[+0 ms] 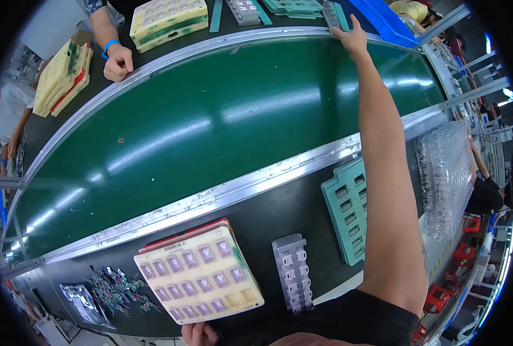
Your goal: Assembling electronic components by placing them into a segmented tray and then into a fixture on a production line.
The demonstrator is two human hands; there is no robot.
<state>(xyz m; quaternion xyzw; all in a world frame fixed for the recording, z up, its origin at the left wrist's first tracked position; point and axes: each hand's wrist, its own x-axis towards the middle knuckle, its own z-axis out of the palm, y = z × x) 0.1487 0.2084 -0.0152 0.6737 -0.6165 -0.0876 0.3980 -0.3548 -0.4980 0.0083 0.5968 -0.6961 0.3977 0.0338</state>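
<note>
The right grip is at the far side of the belt, at the near end of a small grey fixture lying beside a green strip; its thumb and a finger stand spread, and whether they touch the fixture cannot be told. The left grip is at the lower edge of a cream tray, partly hidden by it, fingers curled; whether it pinches the edge cannot be told. The tray lies tilted to the viewer on the near counter, over a red tray, and carries rows of pale purple pieces, with bare pockets at its lower right corner. Just right of it lies a long grey fixture bearing a line of light parts. Further right, a green slotted plate is partly covered by the right forearm. Left of the cream tray lie a tangle of wires and a silver bag. A green belt runs between metal rails. Beyond it sit a blue bin, green plates and a cream tray stack; a co-worker's hand, below a blue wristband, rests near the far rail. At right stands a pile of clear plastic trays.
</note>
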